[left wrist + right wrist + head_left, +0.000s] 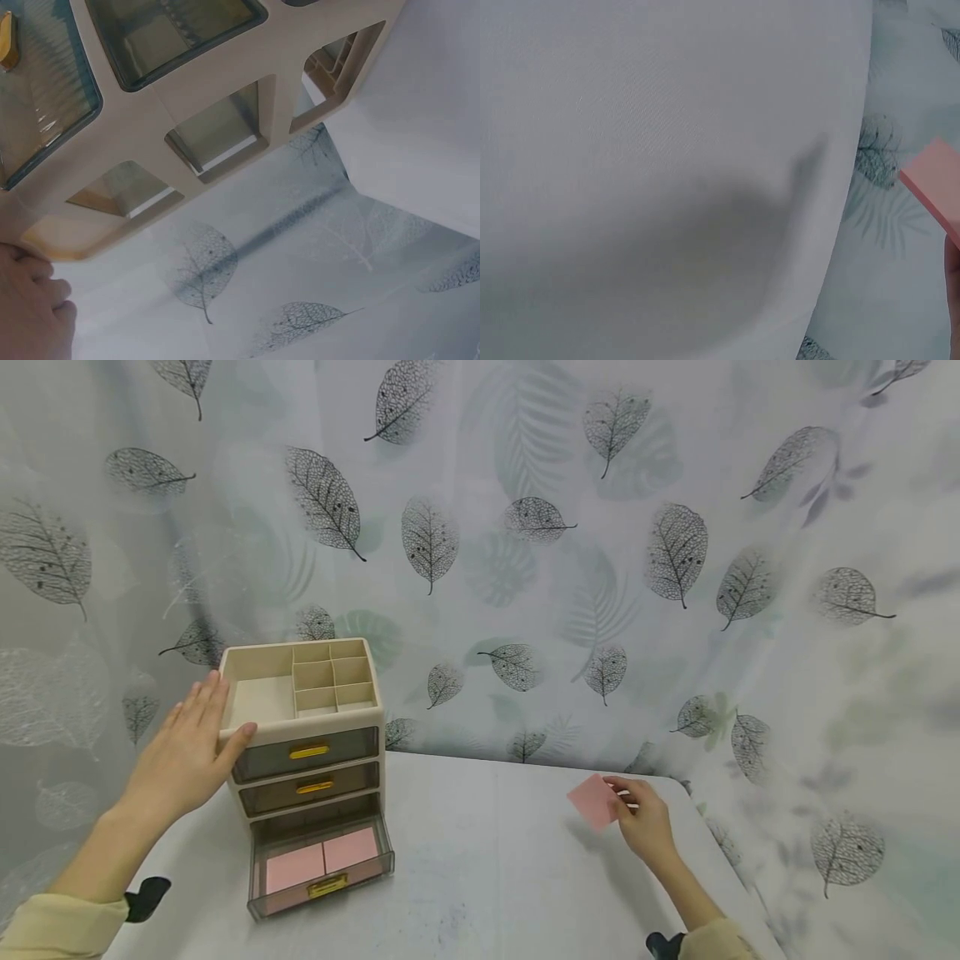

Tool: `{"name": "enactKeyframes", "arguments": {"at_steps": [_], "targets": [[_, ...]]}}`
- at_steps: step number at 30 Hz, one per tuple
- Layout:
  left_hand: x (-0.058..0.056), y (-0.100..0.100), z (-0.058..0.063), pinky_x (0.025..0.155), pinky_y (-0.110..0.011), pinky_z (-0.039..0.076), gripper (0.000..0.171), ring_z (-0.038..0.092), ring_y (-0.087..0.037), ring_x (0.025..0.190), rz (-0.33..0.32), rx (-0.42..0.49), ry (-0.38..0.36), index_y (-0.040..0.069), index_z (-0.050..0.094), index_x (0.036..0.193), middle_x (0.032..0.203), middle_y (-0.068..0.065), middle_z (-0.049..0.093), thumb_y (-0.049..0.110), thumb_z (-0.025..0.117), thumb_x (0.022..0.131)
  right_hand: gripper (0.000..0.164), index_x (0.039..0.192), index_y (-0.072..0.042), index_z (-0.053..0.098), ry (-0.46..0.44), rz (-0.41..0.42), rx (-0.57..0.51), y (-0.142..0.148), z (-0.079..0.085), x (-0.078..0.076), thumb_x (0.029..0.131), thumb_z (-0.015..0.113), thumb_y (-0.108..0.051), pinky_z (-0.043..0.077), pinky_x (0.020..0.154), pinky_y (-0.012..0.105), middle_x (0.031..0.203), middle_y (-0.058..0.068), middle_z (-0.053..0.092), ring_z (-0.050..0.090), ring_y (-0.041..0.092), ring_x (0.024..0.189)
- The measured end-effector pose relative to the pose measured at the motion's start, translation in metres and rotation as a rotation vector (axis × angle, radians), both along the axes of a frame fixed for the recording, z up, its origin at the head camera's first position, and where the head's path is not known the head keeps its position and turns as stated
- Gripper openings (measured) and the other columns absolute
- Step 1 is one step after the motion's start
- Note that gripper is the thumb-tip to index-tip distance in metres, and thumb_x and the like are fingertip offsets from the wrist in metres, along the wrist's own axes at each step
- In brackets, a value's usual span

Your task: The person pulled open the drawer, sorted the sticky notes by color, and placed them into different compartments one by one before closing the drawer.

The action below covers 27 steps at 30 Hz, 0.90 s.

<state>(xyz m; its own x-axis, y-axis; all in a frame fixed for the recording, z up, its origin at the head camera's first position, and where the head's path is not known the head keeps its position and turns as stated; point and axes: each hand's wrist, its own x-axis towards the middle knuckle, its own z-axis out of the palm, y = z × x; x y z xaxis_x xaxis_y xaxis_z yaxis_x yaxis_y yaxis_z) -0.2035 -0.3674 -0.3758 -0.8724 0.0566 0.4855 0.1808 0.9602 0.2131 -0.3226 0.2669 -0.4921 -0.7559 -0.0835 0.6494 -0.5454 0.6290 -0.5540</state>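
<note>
A cream desktop drawer organizer [307,727] stands at the left of the table in the head view. My left hand [183,756] rests on its upper left edge, fingers straight and thumb at the front corner. The left wrist view catches part of that hand [34,311] against the organizer's side. The bottom drawer [281,903] is pulled out, with two pink sticky-note pads [295,867] side by side in it. Over the table's right side, my right hand [648,827] pinches another pink sticky-note pad [591,802] by its edge. The right wrist view cuts off this pad [936,184].
Divided compartments [333,681] fill the organizer's top, and two closed smoky drawers [303,753] with gold handles sit above the pulled-out one. A white table [465,852] spreads between the hands. Behind it hangs a leaf-patterned curtain [480,635].
</note>
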Motion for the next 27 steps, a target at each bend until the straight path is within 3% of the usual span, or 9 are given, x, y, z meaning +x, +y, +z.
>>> {"name": "enactKeyframes", "arguments": {"at_steps": [10,15,24,27], "targets": [[0.000,0.001,0.000,0.129,-0.051,-0.007,0.079,-0.002,-0.046,0.158,-0.002,0.004,-0.005,-0.006,0.002,0.164,0.171,-0.026,-0.004,0.043,0.038,0.113,0.037,0.111,-0.001,0.076,0.090,0.161,0.016,-0.049,0.005,0.005,0.081,0.074,0.021,0.058,0.069,0.014,0.099,0.011,0.069,0.073,0.028,0.080],[0.000,0.001,0.000,0.129,-0.051,-0.007,0.079,-0.002,-0.046,0.158,-0.006,0.012,-0.003,-0.006,0.002,0.164,0.171,-0.025,-0.004,0.043,0.039,0.113,0.037,0.112,-0.001,0.075,0.078,0.263,0.016,-0.076,0.010,0.015,0.082,0.073,0.021,0.063,0.067,0.024,0.100,0.010,0.068,0.073,0.029,0.082],[-0.001,0.000,-0.001,0.129,-0.053,-0.006,0.080,-0.003,-0.047,0.158,0.003,0.012,-0.009,-0.006,0.002,0.164,0.171,-0.027,-0.003,0.044,0.039,0.112,0.037,0.115,-0.006,0.075,0.036,0.380,-0.016,-0.125,0.014,0.030,0.086,0.074,0.017,0.064,0.067,0.030,0.105,0.010,0.069,0.072,0.030,0.087],[-0.001,0.000,0.000,0.129,-0.052,-0.007,0.080,-0.003,-0.046,0.158,0.001,0.018,-0.012,-0.005,0.002,0.164,0.171,-0.026,-0.003,0.044,0.039,0.112,0.035,0.114,-0.002,0.075,0.016,0.402,-0.030,-0.141,0.016,0.034,0.086,0.073,0.018,0.065,0.066,0.034,0.105,0.015,0.070,0.072,0.034,0.088]]}}
